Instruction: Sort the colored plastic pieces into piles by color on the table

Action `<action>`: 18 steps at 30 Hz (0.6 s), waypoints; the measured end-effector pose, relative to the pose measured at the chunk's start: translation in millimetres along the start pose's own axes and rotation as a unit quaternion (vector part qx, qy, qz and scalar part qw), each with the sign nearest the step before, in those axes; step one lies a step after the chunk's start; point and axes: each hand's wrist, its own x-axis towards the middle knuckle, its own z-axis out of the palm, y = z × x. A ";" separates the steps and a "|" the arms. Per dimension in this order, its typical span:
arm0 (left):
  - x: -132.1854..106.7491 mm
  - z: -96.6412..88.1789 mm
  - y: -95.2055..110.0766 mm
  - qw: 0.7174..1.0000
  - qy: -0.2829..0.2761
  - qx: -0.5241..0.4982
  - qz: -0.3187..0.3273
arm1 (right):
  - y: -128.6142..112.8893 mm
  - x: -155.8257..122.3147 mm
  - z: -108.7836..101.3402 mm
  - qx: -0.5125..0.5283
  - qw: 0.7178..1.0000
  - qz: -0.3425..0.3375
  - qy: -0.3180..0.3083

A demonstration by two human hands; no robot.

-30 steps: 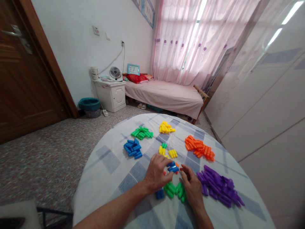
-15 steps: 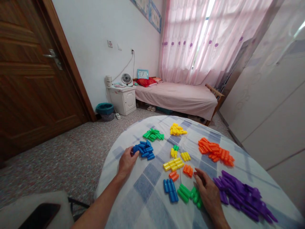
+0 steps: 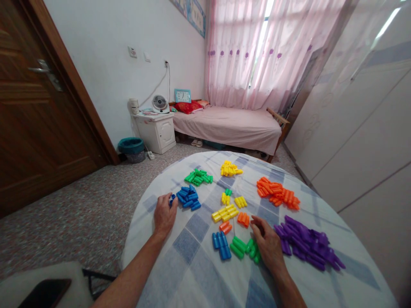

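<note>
Left hand (image 3: 165,214): on the table (image 3: 192,278), left side, fingers curled against the left edge of the blue pile (image 3: 189,198). One blue piece (image 3: 171,199) sits right at the fingertips. Can't tell if the grip is closed on it or only touching.

Right hand (image 3: 269,244): palm down on the table, near edge, right of centre. Grip loose and open, nothing pinched. The hand's left edge touches the green group (image 3: 239,248) and partly covers it. Purple pile (image 3: 308,243) is just beside it on the right. Fingertips point at the orange group (image 3: 243,219), close but apart.

The hands are well apart.

Between the hands, near to far:
- blue row (image 3: 221,246), pieces side by side, just left of the green group
- orange pair (image 3: 225,227)
- yellow row (image 3: 224,212)
- yellow trio (image 3: 240,202)
- yellow-green bit (image 3: 226,197)

Sorted piles round the far side of the table:
- green pile (image 3: 198,176), behind the blue pile
- yellow pile (image 3: 230,169), far edge
- orange pile (image 3: 278,193), right, behind the purple pile

The table is round, with a white and blue check cloth.

Room: wooden door (image 3: 38,119) to the left, bed (image 3: 231,126) under a pink curtain (image 3: 257,51) at the back, white nightstand (image 3: 154,132) with a fan (image 3: 159,103).
</note>
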 end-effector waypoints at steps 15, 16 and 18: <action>-23.4 -18.9 42.5 0.981 0.031 -0.042 0.187 | -1.4 -0.5 -1.3 -0.011 1.000 -0.012 -0.008; -34.0 -21.2 54.7 0.971 -0.036 -0.055 0.232 | -1.5 -0.6 -1.2 -0.012 1.000 -0.012 -0.007; -57.8 -21.7 76.7 0.937 -0.182 -0.065 0.290 | -1.0 -0.7 -1.0 -0.013 1.000 -0.014 -0.008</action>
